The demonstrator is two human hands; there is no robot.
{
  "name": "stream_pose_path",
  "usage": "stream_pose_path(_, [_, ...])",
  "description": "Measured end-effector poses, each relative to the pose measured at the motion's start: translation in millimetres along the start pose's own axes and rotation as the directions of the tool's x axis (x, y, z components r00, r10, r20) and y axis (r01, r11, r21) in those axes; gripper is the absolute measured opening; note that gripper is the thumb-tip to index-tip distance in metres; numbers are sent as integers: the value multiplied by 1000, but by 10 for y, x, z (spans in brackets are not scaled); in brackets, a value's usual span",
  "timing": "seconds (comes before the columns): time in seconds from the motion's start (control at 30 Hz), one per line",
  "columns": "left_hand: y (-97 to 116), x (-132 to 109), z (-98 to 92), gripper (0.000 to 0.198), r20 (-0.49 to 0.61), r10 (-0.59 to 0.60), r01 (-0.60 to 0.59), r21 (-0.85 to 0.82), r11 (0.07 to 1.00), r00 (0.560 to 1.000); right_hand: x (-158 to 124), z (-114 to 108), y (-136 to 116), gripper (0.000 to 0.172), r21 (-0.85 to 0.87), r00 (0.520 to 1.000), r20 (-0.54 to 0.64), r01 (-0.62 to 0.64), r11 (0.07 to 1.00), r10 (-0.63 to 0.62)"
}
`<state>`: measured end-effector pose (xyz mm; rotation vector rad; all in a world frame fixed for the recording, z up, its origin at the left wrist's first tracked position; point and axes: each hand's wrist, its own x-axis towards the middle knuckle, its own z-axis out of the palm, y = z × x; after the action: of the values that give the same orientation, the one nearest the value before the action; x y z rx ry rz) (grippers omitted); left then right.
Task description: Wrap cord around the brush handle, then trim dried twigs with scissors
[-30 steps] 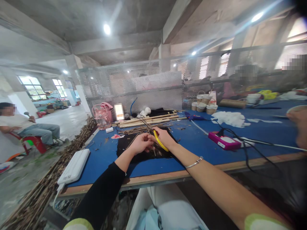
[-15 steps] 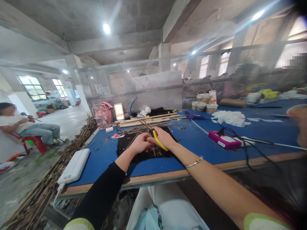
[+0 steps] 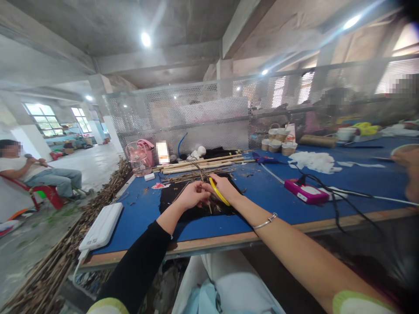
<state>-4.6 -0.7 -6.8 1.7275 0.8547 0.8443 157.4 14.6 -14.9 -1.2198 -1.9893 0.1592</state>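
Note:
My left hand (image 3: 190, 196) is closed on thin brown twigs (image 3: 197, 169) over a black cloth (image 3: 178, 196) on the blue table (image 3: 262, 196). Right beside it, my right hand (image 3: 224, 187) grips a yellow-handled cutter (image 3: 216, 192), its tip at the twigs. The two hands touch at the fingertips. A silver bangle (image 3: 266, 221) sits on my right forearm. Which twig is being cut is too small to tell.
Bamboo sticks (image 3: 203, 164) lie behind the cloth. A white power bank (image 3: 101, 226) rests at the left edge, a pink device (image 3: 306, 192) with black cables to the right. Small baskets (image 3: 278, 144), a pink jug (image 3: 139, 158). Branches (image 3: 59, 257) pile on the floor; a person (image 3: 29, 172) sits far left.
My hands stay nearly in place, working slightly on the twigs. The seated person at far left has shifted an arm.

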Motion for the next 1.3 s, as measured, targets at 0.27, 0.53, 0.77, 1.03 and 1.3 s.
stream_pose_path(0.27, [-9,15,25,23,-3,-7,7,23,1000,1000,-14,-35,5,51,-116,998,52,-28,993,34])
stream_pose_path(0.53, [-69,35,21,22,21,13,-14,24,1000,1000,-6,-26,27,60,2,992,106,66,998,-66])
stream_pose_path(0.77, [-56,19,16,18,34,15,-17,67,998,999,-13,-38,2,54,11,991,115,66,998,-67])
stream_pose_path(1.03, [-44,5,13,20,49,46,-49,54,997,998,-1,-23,21,55,34,997,65,35,999,-37])
stream_pose_path(1.3, [-65,10,10,21,24,44,-44,26,999,999,-18,-37,-30,50,60,998,61,17,998,-20])
